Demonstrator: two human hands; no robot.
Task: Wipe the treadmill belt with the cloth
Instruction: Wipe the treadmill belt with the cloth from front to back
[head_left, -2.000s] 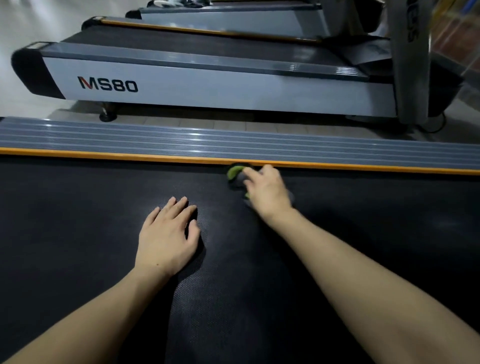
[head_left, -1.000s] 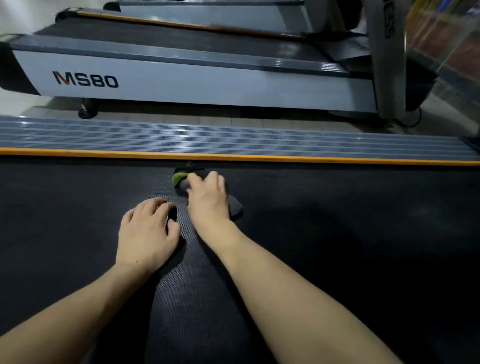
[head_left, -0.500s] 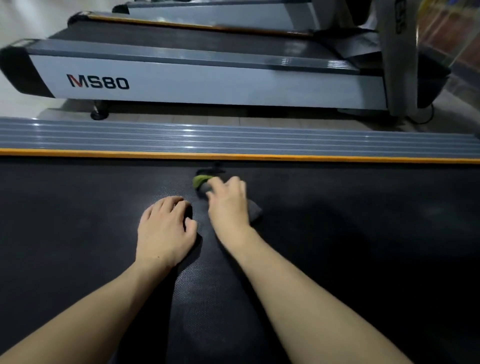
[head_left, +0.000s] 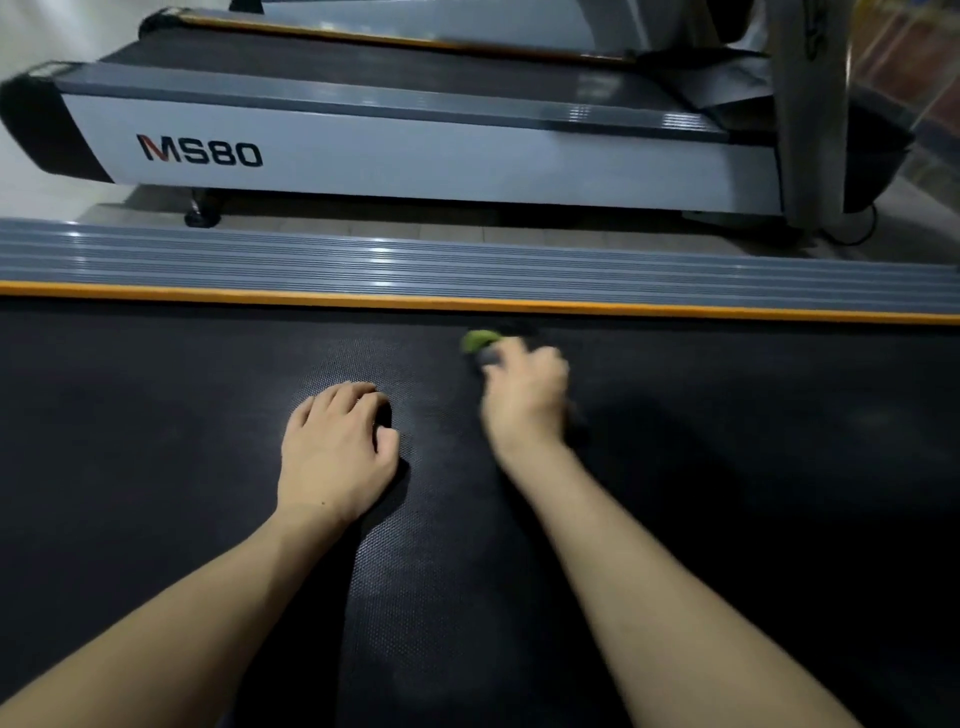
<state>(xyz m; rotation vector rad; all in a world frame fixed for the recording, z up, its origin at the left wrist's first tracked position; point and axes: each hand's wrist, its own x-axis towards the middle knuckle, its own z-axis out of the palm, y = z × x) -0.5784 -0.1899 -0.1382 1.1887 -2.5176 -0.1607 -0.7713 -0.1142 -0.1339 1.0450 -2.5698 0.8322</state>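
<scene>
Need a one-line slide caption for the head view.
Right hand presses a green-and-grey cloth on the black treadmill belt near its orange edge strip; left hand rests on the belt.

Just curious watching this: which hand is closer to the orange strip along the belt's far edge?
Right. The right hand, pressing the green-and-grey cloth, sits just short of the orange strip. The left hand rests on the black belt, farther back.

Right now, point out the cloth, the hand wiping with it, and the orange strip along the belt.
cloth (head_left: 477, 342): head view, on its green edge beyond the fingers.
right hand (head_left: 524, 402): head view, on the back of the hand.
orange strip (head_left: 311, 298): head view, on its top face, left of the hands.
</scene>
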